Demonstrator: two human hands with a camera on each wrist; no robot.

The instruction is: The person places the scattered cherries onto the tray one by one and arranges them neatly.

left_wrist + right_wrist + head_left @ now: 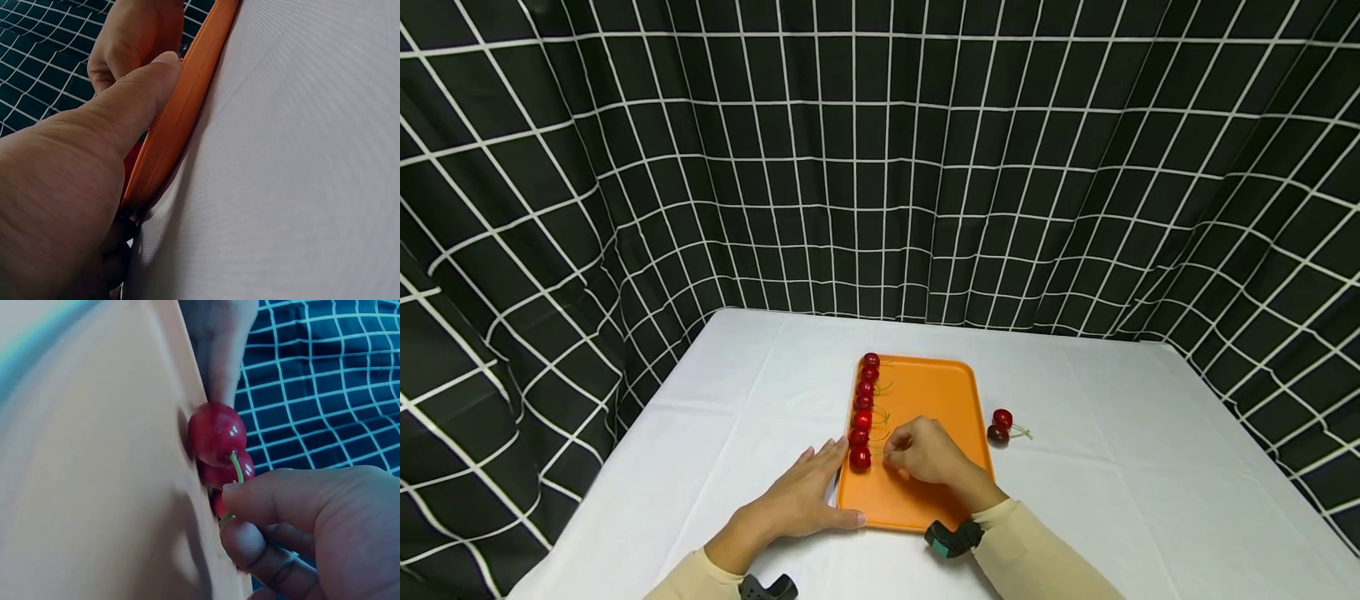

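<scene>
An orange tray [928,387] lies on the white cloth, with several red cherries lined up along its left edge, stems pointing right. At the near end of that row is a cherry [860,458]; its green stem [236,467] runs between the thumb and forefinger of my right hand [928,454], which pinches it over the tray. My left hand [805,497] lies along the tray's left side with fingers extended near the row. In the left wrist view, its thumb [134,94] rests at the tray's orange rim [181,119].
To the right of the tray, a bright red cherry [1002,418] and a darker cherry [997,435] lie together on the white tablecloth [1112,417]. Black curtains [895,167] with a white grid surround the table at the back and sides.
</scene>
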